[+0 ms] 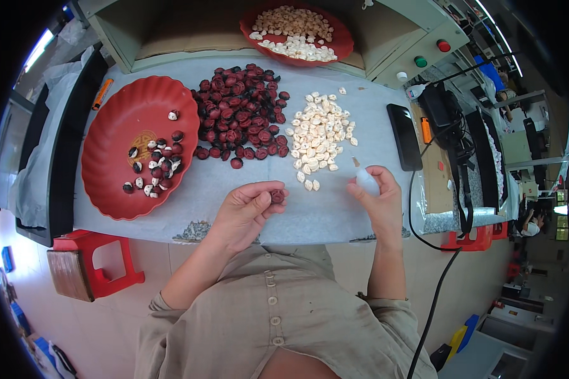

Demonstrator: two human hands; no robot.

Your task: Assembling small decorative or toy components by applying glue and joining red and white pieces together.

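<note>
My left hand (243, 211) pinches a small dark red rose-shaped piece (277, 196) between thumb and fingers, just over the front of the table. In my right hand (384, 201) is a small, whitish, translucent squeeze bottle (367, 182), its narrow tip pointing away from me. Beyond my left hand lies a heap of dark red and black rose-shaped pieces (237, 114). To its right, a pile of cream-white shell-like pieces (319, 129) spreads on the covered table. A red scalloped tray (110, 139) on the left holds several pieces with red-black and white parts together.
A second red tray (344, 44) with white and tan pieces sits in an open metal cabinet (189, 31) at the back. On the right are a black phone (403, 136), an orange cutter (426, 130) and cables. A red stool (110, 259) stands at lower left.
</note>
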